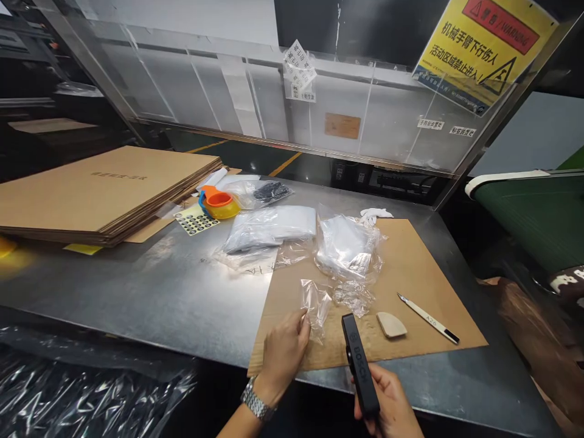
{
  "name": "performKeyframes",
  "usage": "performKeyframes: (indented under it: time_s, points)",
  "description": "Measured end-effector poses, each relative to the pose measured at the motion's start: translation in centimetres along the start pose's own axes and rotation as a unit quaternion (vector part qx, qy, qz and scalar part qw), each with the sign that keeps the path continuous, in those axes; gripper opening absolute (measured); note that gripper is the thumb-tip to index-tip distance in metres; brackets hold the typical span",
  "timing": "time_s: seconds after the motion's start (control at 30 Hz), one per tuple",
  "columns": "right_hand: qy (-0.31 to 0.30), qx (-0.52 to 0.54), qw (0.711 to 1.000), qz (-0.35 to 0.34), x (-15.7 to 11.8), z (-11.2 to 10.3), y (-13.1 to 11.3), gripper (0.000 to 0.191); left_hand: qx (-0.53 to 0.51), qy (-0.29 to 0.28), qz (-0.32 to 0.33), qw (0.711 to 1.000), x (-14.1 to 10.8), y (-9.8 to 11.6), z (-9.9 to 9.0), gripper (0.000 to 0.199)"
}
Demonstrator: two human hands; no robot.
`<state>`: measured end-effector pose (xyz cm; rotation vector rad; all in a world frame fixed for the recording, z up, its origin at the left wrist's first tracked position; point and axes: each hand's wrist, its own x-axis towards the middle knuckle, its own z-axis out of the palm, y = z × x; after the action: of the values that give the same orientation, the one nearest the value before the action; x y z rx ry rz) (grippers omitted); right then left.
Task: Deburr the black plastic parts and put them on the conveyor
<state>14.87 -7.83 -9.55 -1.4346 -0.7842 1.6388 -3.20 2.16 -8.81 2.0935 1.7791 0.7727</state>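
A metal bench (214, 304) is stretching in front of you, under a clear panel (392, 109), and a cardboard sheet (438, 267) is lying on it. I am reading the clock from the middle of this sheet, with 12 pointing away from you.

At 6 o'clock your right hand (392, 404) is holding the black BOSCH device (359, 365), its fingers closing around the lower end. At 8 o'clock your left hand (285, 347) is pinching a small clear bag (316, 302) between thumb and forefinger.

In my judgement, you are handling bag and device together at this step. Any move joining them would be asking for a bag mouth spread open and a device lined up straight; whether the mouth is opening now, I cannot tell.

Now I am counting: one device, one pinched bag, one knife (426, 317) lying at 4 o'clock, one tan wedge (391, 325) lying at 5. Two large plastic packs are resting towards 10 and 11 o'clock, the left pack (274, 228) and the right pack (344, 243). Farther out at 10, one sticker sheet (198, 222) is lying beside one orange-and-yellow item (221, 204). White glove material (376, 215) is lying near 12, its number staying unclear to me.
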Motion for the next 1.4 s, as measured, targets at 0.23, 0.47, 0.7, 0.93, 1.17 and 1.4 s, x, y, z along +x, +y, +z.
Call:
performKeyframes:
  time_s: [0.23,0.47,0.7,0.93,1.17,1.4]
  points:
    - [-0.022,-0.015,1.0,-0.005,-0.4,-0.1,0.1,0.056,0.006,-0.016,-0.011,1.0,-0.4,0.7,0.0,0.023]
    - [-0.037,0.0,0.999,-0.007,-0.4,-0.1,0.4,0.051,-0.003,-0.027,-0.011,1.0,-0.7,0.7,0.0,0.026]
    - [-0.041,-0.008,0.999,-0.005,-0.7,0.1,0.1,0.05,-0.018,-0.039,-0.011,0.999,-1.0,0.7,0.0,0.029]
    - [-0.062,-0.021,0.998,0.008,-0.8,0.1,-0.2,0.05,-0.036,-0.056,-0.023,0.997,-1.2,0.5,0.1,0.03]
    - [-0.084,-0.072,0.994,-0.007,-1.5,0.3,-1.0,0.049,-0.092,-0.075,-0.053,0.992,-1.5,0.4,0.0,0.031]
    - [-0.124,-0.248,0.96,-0.035,-0.9,0.2,0.2,0.049,-0.19,-0.14,-0.051,0.97,-1.1,-0.2,0.1,0.043]
